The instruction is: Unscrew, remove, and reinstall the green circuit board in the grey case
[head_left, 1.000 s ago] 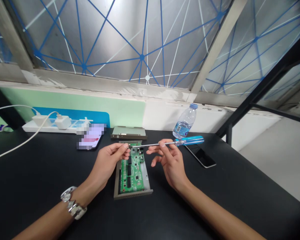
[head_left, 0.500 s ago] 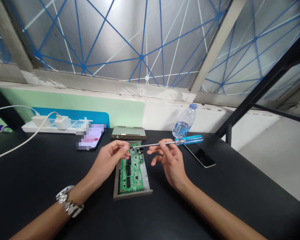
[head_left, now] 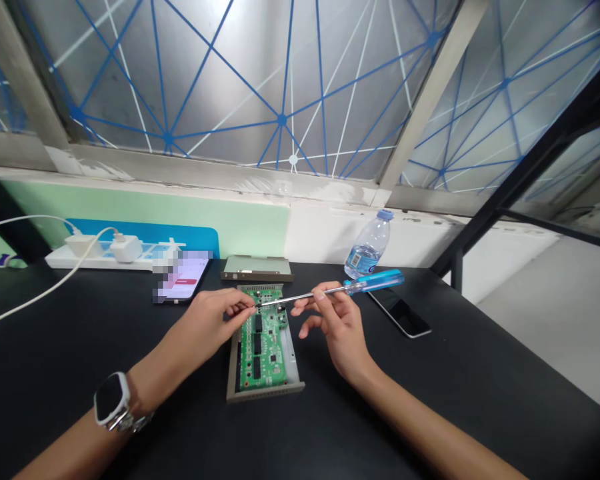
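Observation:
My right hand [head_left: 339, 323] grips a screwdriver [head_left: 373, 282] by its metal shaft near the clear blue handle, held almost level with the tip pointing left. At that tip my left hand [head_left: 213, 319] has its thumb and forefinger pinched together; whatever sits between them is too small to make out. Both hands are over a green circuit board [head_left: 266, 343], which lies in an open metal casing [head_left: 265, 393] on the black table. Behind the board rests a flat metal cover [head_left: 257, 268]. My left wrist carries a watch [head_left: 111, 400].
A water bottle [head_left: 367, 247] stands at the back beside the wall, with a dark phone [head_left: 403, 313] in front of it. At the left are a lit phone [head_left: 183, 280] and a white power strip [head_left: 130, 261] with plugged-in chargers and a cable [head_left: 45, 290].
My left hand has turned at the wrist, so the watch face now shows, and its pinched fingers have shifted slightly left and down. The screwdriver tip has dropped with them.

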Motion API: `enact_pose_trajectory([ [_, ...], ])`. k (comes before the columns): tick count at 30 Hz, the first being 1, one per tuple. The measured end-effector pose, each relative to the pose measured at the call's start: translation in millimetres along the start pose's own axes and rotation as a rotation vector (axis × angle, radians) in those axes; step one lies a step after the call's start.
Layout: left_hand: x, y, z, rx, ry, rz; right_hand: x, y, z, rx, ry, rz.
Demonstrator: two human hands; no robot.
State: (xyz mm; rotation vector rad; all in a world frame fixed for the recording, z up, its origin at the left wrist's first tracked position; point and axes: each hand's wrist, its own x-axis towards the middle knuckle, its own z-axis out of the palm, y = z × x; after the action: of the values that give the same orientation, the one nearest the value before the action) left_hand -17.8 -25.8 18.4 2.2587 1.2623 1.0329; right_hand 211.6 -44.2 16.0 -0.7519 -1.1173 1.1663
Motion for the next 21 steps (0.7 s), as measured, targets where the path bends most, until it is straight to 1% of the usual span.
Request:
enact_pose_trajectory([
  [5, -2, -8, 1.1, 0.093, -0.064, 0.055, 0, 1, -1, -0.033, -0.005, -0.002],
  [12, -3, -6, 0.7, 0.082, -0.148, 0.102, 0, 1, -1, -0.084, -0.024, -0.050],
  [16, -4, -7, 6.8, 0.039, -0.126, 0.101, 3, -2, -2, -0.139, -0.052, -0.084],
  [21, -5, -6, 16.0, -0.006, -0.078, 0.089, 5, -8, 0, -0.268, -0.098, -0.170],
])
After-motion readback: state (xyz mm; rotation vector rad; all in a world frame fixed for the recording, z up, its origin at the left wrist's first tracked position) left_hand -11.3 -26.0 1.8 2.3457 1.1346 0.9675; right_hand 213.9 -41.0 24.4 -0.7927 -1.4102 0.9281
